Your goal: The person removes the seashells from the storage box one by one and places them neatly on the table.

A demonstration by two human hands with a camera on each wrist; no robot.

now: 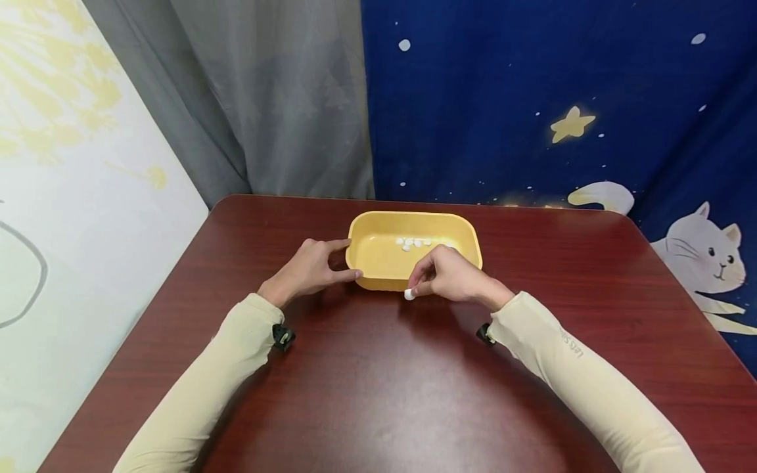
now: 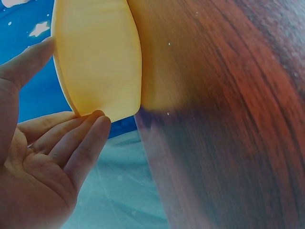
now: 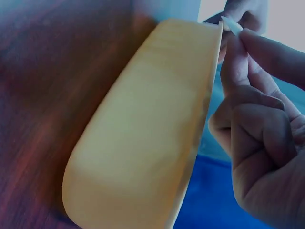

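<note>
A yellow oblong tub (image 1: 378, 284) with rounded corners stands on the table. My left hand (image 1: 310, 266) holds its left end, the thumb on the front rim and the fingers on the end wall. In the left wrist view, the fingers (image 2: 86, 148) touch the tub's corner. My right hand (image 1: 449, 272) pinches a small white piece (image 1: 409, 294) between thumb and index finger, just in front of the near rim. The other right fingers are curled in the right wrist view. Several similar white pieces (image 1: 408, 243) lie on the tub's floor.
The dark red-brown wooden table (image 1: 378, 387) spreads around the tub. Behind it hang a grey curtain (image 1: 296, 98) and a blue curtain (image 1: 473, 98) with stars and a cat. A white patterned wall (image 1: 71, 249) rises at the left.
</note>
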